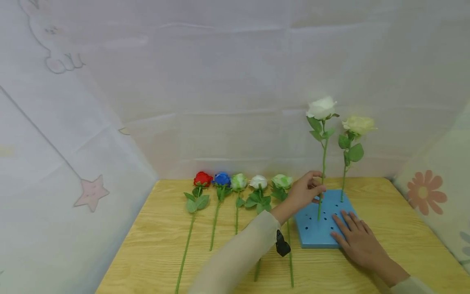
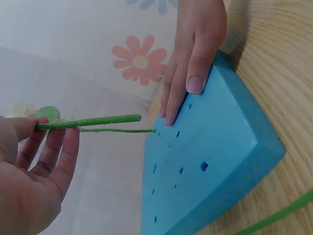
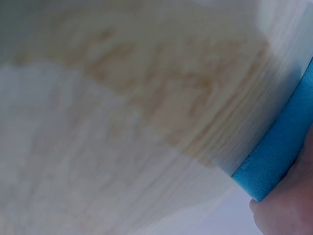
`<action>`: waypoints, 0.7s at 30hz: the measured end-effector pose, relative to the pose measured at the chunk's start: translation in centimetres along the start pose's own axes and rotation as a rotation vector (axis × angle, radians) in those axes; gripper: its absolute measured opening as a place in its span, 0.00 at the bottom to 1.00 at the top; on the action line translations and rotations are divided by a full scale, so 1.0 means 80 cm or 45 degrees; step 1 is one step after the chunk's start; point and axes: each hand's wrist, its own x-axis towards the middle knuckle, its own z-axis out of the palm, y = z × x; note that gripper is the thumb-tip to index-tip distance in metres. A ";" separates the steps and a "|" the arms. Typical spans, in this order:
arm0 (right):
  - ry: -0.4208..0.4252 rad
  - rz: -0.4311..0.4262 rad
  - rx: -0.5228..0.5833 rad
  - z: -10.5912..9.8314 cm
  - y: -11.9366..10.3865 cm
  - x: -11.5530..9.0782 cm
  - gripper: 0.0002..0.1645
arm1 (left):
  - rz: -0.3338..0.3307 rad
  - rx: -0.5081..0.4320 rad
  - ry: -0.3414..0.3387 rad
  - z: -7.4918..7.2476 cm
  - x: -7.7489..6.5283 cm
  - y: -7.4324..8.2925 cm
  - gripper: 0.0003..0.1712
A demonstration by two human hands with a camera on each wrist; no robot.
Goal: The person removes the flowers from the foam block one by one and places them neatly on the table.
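Observation:
My left hand point(image 1: 304, 191) pinches the green stem of a white rose point(image 1: 322, 108), which stands upright over a blue foam block point(image 1: 317, 240). In the left wrist view the cut end of that stem point(image 2: 112, 120) is apart from the block's holed top. My right hand point(image 1: 363, 246) rests with spread, straight fingers on the block's right front part. A pale yellow rose point(image 1: 358, 125) is stuck in the block near its far right corner. The right wrist view has the foam block's side point(image 3: 276, 154) beside part of my right hand point(image 3: 288, 210).
Left of the block, several roses lie in a row on the wooden table point(image 1: 147, 253): a red rose point(image 1: 202, 179), a blue rose point(image 1: 222, 179), and white and greenish ones point(image 1: 258, 182). My left forearm crosses some stems. A pale curtain point(image 1: 235, 134) hangs behind the table.

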 end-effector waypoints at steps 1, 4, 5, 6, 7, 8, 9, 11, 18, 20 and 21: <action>-0.006 0.005 0.002 -0.001 0.000 0.000 0.41 | 0.001 0.006 -0.019 -0.002 -0.004 0.001 0.24; -0.013 0.009 0.003 -0.002 -0.001 0.000 0.41 | 0.009 0.006 -0.082 -0.010 -0.018 0.005 0.26; -0.009 0.007 0.003 -0.003 -0.001 0.000 0.41 | 0.013 0.010 -0.102 -0.014 -0.023 0.006 0.26; -0.006 0.005 -0.001 -0.003 -0.002 0.000 0.41 | 0.015 0.015 -0.117 -0.017 -0.028 0.007 0.27; -0.003 0.002 -0.001 -0.003 -0.003 0.000 0.40 | 0.018 0.021 -0.130 -0.021 -0.032 0.007 0.27; 0.000 -0.003 0.000 -0.004 -0.004 0.001 0.40 | 0.018 0.020 -0.141 -0.025 -0.037 0.007 0.27; 0.000 -0.007 0.004 -0.004 -0.004 0.001 0.40 | 0.019 0.021 -0.149 -0.029 -0.041 0.007 0.28; -0.002 -0.008 0.003 -0.005 -0.006 0.001 0.40 | 0.021 0.013 -0.163 -0.037 -0.050 0.008 0.29; -0.017 0.011 0.013 -0.008 -0.007 -0.002 0.40 | 0.021 0.013 -0.194 -0.061 -0.077 0.010 0.28; -0.028 0.010 0.017 -0.008 -0.008 -0.002 0.41 | 0.019 0.022 -0.194 -0.069 -0.086 0.010 0.27; -0.034 0.011 0.019 -0.008 -0.008 -0.002 0.41 | 0.016 0.020 -0.190 -0.072 -0.089 0.009 0.27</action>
